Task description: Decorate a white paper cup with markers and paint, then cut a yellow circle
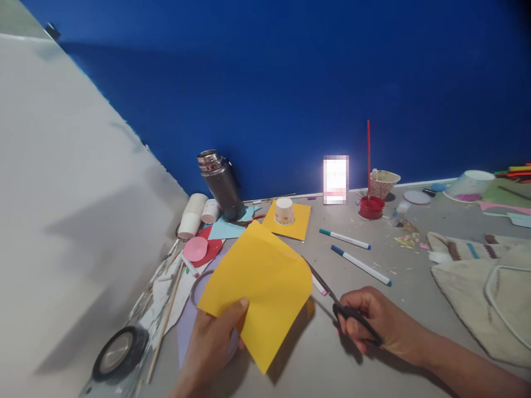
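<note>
My left hand (219,337) grips a yellow sheet of paper (261,276) by its lower left part, thumb on top. The sheet's right corner is rounded; its other visible corners are pointed. Black-handled scissors (352,318) are in my right hand (373,320), with fingers through the loops. Their blades point up and left, at the rounded edge of the sheet; whether they touch the paper I cannot tell. Behind the sheet, a paper cup (284,211) stands upside down on another yellow piece of paper (302,221).
Two markers (360,265) lie beyond the scissors. A dark flask (222,188), stacked paper cups (192,215) and a pink paper circle (195,249) stand or lie at left. A roll of black tape (120,354) is near the wall. At right are a red pot (371,207) and a cloth bag (468,298).
</note>
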Demonstrator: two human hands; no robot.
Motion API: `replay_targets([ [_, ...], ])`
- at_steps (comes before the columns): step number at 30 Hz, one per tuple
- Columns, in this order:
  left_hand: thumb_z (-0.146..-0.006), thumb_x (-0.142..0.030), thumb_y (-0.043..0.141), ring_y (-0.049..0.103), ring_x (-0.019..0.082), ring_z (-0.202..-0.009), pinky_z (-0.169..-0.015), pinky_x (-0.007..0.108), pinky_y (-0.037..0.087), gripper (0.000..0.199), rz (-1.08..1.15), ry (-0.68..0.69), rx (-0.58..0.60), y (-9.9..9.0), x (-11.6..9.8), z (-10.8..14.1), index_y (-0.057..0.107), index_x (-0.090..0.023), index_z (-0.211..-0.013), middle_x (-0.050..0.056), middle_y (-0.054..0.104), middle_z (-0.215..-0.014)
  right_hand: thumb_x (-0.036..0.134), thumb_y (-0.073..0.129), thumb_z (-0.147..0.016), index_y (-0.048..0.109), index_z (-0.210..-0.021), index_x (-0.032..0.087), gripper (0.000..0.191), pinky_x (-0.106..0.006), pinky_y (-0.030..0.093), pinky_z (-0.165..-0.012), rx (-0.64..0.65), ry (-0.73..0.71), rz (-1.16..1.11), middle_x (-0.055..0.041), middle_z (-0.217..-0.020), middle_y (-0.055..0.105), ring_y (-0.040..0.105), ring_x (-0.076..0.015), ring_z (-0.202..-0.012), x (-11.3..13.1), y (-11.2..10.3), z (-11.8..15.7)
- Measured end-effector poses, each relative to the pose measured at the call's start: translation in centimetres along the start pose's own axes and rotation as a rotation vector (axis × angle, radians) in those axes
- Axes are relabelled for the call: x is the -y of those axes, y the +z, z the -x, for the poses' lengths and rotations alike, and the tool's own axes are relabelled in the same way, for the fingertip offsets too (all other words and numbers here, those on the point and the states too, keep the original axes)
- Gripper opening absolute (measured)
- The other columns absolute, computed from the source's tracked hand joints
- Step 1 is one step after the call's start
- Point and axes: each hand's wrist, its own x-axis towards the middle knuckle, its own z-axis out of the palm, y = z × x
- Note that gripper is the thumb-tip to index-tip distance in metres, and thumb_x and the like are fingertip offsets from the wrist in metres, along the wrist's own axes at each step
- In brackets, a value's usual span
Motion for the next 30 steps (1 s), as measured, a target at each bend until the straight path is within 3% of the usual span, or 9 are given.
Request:
replay_targets([
  [7, -0.059, -0.031, 0.087, 0.063, 0.019, -0.051, -0.052, 0.028, 0.048, 0.042, 0.140, -0.118, 0.160, -1.1, -1.2, 0.0, 0.078, -0.016, -0.097, 0.003, 0.074, -0.068, 0.094, 0.074, -0.063, 0.069, -0.086, 0.013, 0.084, -0.025, 0.028, -0.050, -0.084, -0.080, -0.071, -0.0034, -0.064, 0.064, 0.040, -0.0089, -0.051, 1.5, -0.2, 0.4],
  [11, -0.066, -0.034, 0.083, 0.053, 0.013, -0.043, -0.043, 0.024, 0.037, 0.027, -0.058, -0.149, 0.482, -0.9, -1.5, -0.1, 0.077, -0.013, -0.080, 0.005, 0.069, -0.059, 0.084, 0.088, -0.055, 0.074, -0.102, 0.013, 0.086, -0.026, 0.033, -0.050, -0.097, -0.205, -0.334, -0.0038, -0.082, 0.068, 0.039, -0.0074, -0.054, 2.2, -0.6, 0.4],
  [13, -0.064, -0.031, 0.084, 0.056, 0.015, -0.045, -0.044, 0.023, 0.038, 0.022, -0.157, -0.178, 0.679, -0.2, -1.9, -0.2, 0.075, -0.013, -0.074, 0.006, 0.068, -0.058, 0.073, 0.097, -0.049, 0.073, -0.094, 0.015, 0.077, -0.024, 0.034, -0.051, -0.141, -0.229, -0.425, -0.0008, -0.079, 0.064, 0.042, -0.0078, -0.058, 2.4, -0.7, 0.4],
  [15, -0.061, -0.027, 0.086, 0.065, 0.021, -0.053, -0.047, 0.025, 0.044, 0.026, -0.195, -0.212, 0.748, 0.8, -2.4, -0.3, 0.079, -0.014, -0.083, 0.007, 0.074, -0.067, 0.058, 0.104, -0.047, 0.068, -0.080, 0.016, 0.065, -0.022, 0.039, -0.053, -0.186, -0.219, -0.453, 0.0025, -0.071, 0.060, 0.046, -0.0082, -0.059, 2.5, -0.6, 0.5],
  [18, -0.062, -0.033, 0.090, 0.072, 0.026, -0.062, -0.052, 0.029, 0.052, 0.041, -0.174, -0.210, 0.745, 1.9, -3.1, -0.3, 0.081, -0.016, -0.098, 0.008, 0.078, -0.077, 0.038, 0.103, -0.051, 0.069, -0.081, 0.017, 0.050, -0.026, 0.055, -0.065, -0.245, -0.174, -0.451, 0.0018, -0.073, 0.067, 0.062, -0.0136, -0.064, 2.7, -0.3, 0.6],
  [21, -0.060, -0.052, 0.094, 0.075, 0.030, -0.070, -0.059, 0.033, 0.056, 0.065, 0.016, -0.143, 0.710, 2.0, -2.6, 0.4, 0.079, -0.016, -0.112, 0.012, 0.078, -0.083, 0.034, 0.098, -0.057, 0.073, -0.095, 0.017, 0.049, -0.037, 0.062, -0.082, -0.321, -0.217, -0.504, -0.0054, -0.090, 0.079, 0.076, -0.0243, -0.082, 3.1, -0.1, 0.8],
  [24, -0.051, -0.078, 0.090, 0.067, 0.024, -0.053, -0.044, 0.027, 0.043, 0.087, 0.211, -0.092, 0.653, 1.8, -0.3, 2.3, 0.079, -0.018, -0.113, 0.010, 0.074, -0.070, 0.037, 0.095, -0.061, 0.075, -0.099, 0.017, 0.047, -0.040, 0.063, -0.086, -0.334, -0.291, -0.569, -0.0094, -0.099, 0.082, 0.078, -0.0297, -0.093, 3.4, -0.3, 0.8],
  [28, -0.048, -0.085, 0.088, 0.045, 0.012, -0.042, -0.045, 0.026, 0.037, 0.082, 0.116, -0.125, 0.819, 3.3, 3.9, 6.0, 0.079, -0.015, -0.089, 0.008, 0.066, -0.056, 0.034, 0.094, -0.062, 0.075, -0.094, 0.017, 0.041, -0.034, 0.062, -0.078, -0.296, -0.308, -0.561, -0.0075, -0.092, 0.081, 0.078, -0.0277, -0.092, 3.7, -0.3, 0.7],
  [30, -0.056, -0.076, 0.091, 0.051, 0.016, -0.051, -0.051, 0.029, 0.045, 0.065, 0.072, -0.062, 0.645, 4.8, 5.1, 7.5, 0.078, -0.017, -0.082, 0.008, 0.066, -0.060, 0.035, 0.094, -0.061, 0.075, -0.094, 0.017, 0.041, -0.033, 0.060, -0.077, -0.294, -0.309, -0.543, -0.0071, -0.092, 0.081, 0.077, -0.0266, -0.091, 3.7, -0.2, 0.7],
])
